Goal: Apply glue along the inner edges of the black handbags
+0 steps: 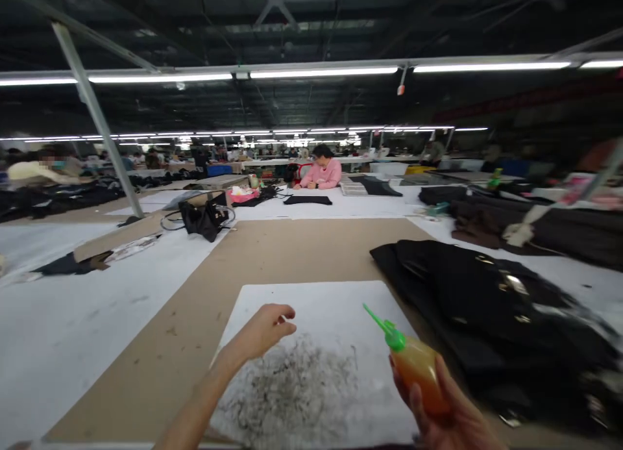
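Note:
My right hand [450,414] grips a small squeeze bottle [417,365] of orange liquid with a green pointed nozzle aimed up and left. It hovers at the right edge of a white board [311,307] smeared with dark marks. My left hand [267,330] hangs over the middle of that board with its fingers curled loosely inward; nothing shows in them. The board lies on a brown sheet [272,255] covering the table.
A pile of black garments [487,307] with metal fittings lies right of the board. A black bag [202,219] sits further back on the left, more dark fabric [535,223] at far right. A person in pink [321,174] sits at the far end. A slanted metal post [97,119] stands left.

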A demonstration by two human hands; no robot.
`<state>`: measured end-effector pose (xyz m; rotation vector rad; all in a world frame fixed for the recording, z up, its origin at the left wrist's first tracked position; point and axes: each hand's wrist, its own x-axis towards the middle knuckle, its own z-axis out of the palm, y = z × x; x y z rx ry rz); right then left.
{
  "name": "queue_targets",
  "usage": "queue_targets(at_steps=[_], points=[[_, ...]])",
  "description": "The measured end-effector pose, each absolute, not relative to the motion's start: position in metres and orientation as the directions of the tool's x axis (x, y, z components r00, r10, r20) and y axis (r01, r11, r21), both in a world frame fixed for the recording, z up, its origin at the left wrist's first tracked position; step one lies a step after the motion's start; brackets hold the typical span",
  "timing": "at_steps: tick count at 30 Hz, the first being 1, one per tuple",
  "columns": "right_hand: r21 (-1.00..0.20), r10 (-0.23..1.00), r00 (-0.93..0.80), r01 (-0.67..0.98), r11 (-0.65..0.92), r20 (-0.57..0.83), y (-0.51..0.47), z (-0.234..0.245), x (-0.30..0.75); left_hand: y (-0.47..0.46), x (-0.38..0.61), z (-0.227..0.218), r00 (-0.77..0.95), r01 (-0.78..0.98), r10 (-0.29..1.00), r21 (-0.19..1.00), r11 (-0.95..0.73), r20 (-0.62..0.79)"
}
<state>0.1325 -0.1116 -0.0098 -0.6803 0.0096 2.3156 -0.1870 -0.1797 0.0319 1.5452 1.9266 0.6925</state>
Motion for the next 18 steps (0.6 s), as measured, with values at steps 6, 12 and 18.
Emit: queue_targets(at_steps=[6,12,18], points=[[-0.200,0.783,-0.408,-0.815,-0.544,-0.470,-0.137,0.011,0.212,-0.171,-0.124,0.048,-0.012,0.698,0.995,0.712,0.077,-0.095],[-0.229,0.875,-0.252,-0.902,-0.367,-0.413,-0.150,0.004,0.305,-0.116,-0.045,0.053,0.075,0.549,0.996,0.836,-0.002,-0.047],[-0.297,0.924,-0.083,-0.933,-0.204,-0.374,-0.158,-0.031,0.391,-0.039,0.031,0.044,-0.119,-0.008,0.981,0.988,0.152,-0.152]])
